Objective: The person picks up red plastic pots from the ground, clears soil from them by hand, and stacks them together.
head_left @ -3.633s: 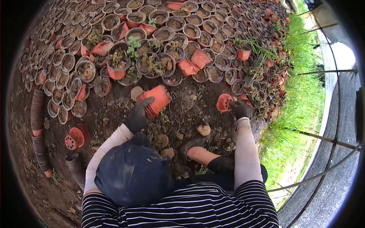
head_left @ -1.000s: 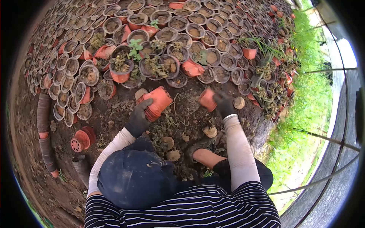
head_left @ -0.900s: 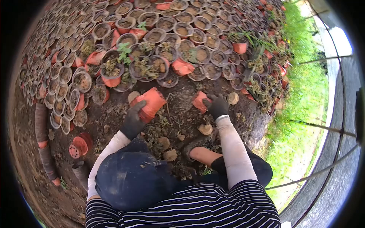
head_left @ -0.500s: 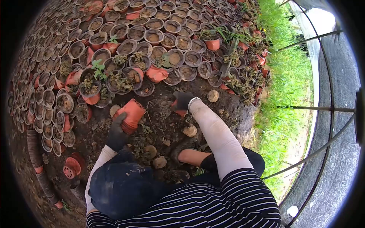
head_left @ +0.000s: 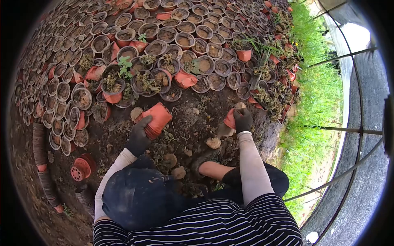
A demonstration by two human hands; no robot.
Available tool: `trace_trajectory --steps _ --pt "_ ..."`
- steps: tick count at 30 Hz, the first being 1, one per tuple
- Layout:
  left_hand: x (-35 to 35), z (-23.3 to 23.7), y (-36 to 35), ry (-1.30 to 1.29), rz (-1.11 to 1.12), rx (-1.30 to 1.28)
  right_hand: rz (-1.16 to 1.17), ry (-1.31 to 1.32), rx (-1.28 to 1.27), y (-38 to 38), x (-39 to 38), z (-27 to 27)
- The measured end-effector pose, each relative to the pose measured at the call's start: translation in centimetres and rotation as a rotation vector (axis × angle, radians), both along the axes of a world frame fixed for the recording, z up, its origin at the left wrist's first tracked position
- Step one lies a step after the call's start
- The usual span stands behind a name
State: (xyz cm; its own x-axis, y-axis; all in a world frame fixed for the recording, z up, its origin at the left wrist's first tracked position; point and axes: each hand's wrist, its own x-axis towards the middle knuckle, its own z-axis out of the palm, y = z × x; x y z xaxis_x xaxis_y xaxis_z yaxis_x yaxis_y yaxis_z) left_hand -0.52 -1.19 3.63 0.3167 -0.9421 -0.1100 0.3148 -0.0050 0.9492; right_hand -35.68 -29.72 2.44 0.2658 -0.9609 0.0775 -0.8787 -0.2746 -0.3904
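Note:
My left hand [head_left: 138,137], in a dark glove, is closed around a nested stack of red plastic nursery pots [head_left: 158,119], which tilts up to the right. Off to the right, my right hand [head_left: 244,120], gloved too, grips a single crumpled red nursery pot [head_left: 230,118] tipped downward. A blurred brown clump of soil [head_left: 224,131] shows just below that pot, apparently coming out of it. Beneath lies a pale soil clod [head_left: 213,143] on the dark ground. The fingertips of my right hand are partly hidden.
Rows of soil-filled pots [head_left: 185,39] cover the ground ahead, some with wilted plants [head_left: 144,82]. Long nested pot stacks [head_left: 39,143] and a red pot with a holed base [head_left: 80,170] lie at left. Grass [head_left: 318,102] and a netted frame [head_left: 361,131] border the right.
My right hand has swung right and turned up with the red pot, and a brown clump now shows below it. My left hand still holds the stack. The view has shifted slightly.

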Motion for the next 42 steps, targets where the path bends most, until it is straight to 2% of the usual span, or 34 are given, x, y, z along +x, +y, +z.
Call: trace_trajectory --steps 1,3,4,8,11,13,14,16,19,22,25,26,27,28,29,32,33,34,36,37,38,39,40,41,42 --pt "-0.3 -0.8 -0.2 0.378 0.033 -0.025 0.081 0.094 -0.129 0.0 -0.3 0.3" --pt "-0.3 -2.3 -0.4 0.55 0.056 -0.042 0.152 0.017 -0.28 0.0 1.2 1.3" --pt "-0.3 -3.2 -0.1 0.35 0.045 -0.023 0.186 -0.023 -0.349 0.5 2.5 2.5" --pt "0.1 -5.4 1.0 -0.456 -0.049 0.068 0.202 -0.743 0.077 5.0 13.9 5.8" --pt "0.4 -1.6 0.4 -0.591 -0.081 0.031 0.109 -1.079 0.546 8.8 20.4 6.2" --pt "0.7 0.2 -0.1 -0.665 -0.099 0.034 0.155 -1.105 0.56 11.2 22.5 1.9" --pt "0.9 0.5 -0.1 -0.7 -0.107 0.036 0.141 -1.175 0.685 12.7 23.4 2.1" --pt "0.8 -0.6 0.5 -0.589 -0.034 -0.01 0.102 -1.301 0.94 15.7 24.3 3.7" --pt "0.7 -2.7 1.0 -0.51 0.01 0.003 0.225 -1.229 1.262 16.7 23.3 2.2" --pt "1.0 -4.0 1.8 -0.611 -0.012 0.035 0.407 -0.949 1.252 16.5 22.6 0.6" --pt "2.2 -2.7 1.6 -0.736 -0.012 0.046 0.805 -0.541 0.705 13.2 22.4 -0.7" --pt "2.6 -2.2 1.4 -0.764 -0.003 0.051 0.738 -0.665 0.732 11.4 23.0 -0.7" --pt "2.8 -3.6 1.4 -0.528 0.035 0.061 0.668 -0.785 0.76 9.6 24.3 0.1" --pt "2.8 -6.4 1.3 -0.292 0.072 0.068 0.486 -0.881 0.811 8.5 25.7 1.8" --pt "2.7 -7.8 1.1 -0.179 0.083 0.072 0.298 -0.975 0.851 7.4 26.9 3.1" --pt "1.8 -9.6 1.0 0.047 0.127 0.091 0.316 -0.275 0.385 4.6 29.4 0.4" --pt "1.5 -9.4 0.8 0.164 0.163 0.098 0.354 -0.137 0.347 4.8 30.2 1.7" --pt "1.1 -8.2 0.1 0.399 0.23 0.104 0.395 -0.094 0.317 4.1 30.1 0.2" --pt "1.3 -5.5 0.5 0.198 0.262 0.111 0.481 -0.004 0.261 2.1 29.4 -3.2" --pt "1.5 -3.7 1.2 -0.237 0.217 0.108 0.544 -0.214 0.291 1.9 28.2 -2.7" --pt "1.4 -3.7 1.3 -0.412 0.195 0.1 0.483 -0.36 0.39 1.7 26.9 -2.0" --pt "1.4 -3.7 1.5 -0.587 0.184 0.092 0.532 -0.301 0.365 1.1 25.2 -1.1" --pt "1.2 -5.0 1.5 -0.503 0.199 0.081 0.685 -0.363 0.149 1.0 23.2 0.4" --pt "1.0 -5.2 1.5 -0.437 0.198 0.078 0.681 -0.223 0.266 0.9 20.8 2.7" --pt "0.9 -5.4 1.5 -0.371 0.199 0.075 0.732 -0.274 0.186 0.3 18.5 2.4"
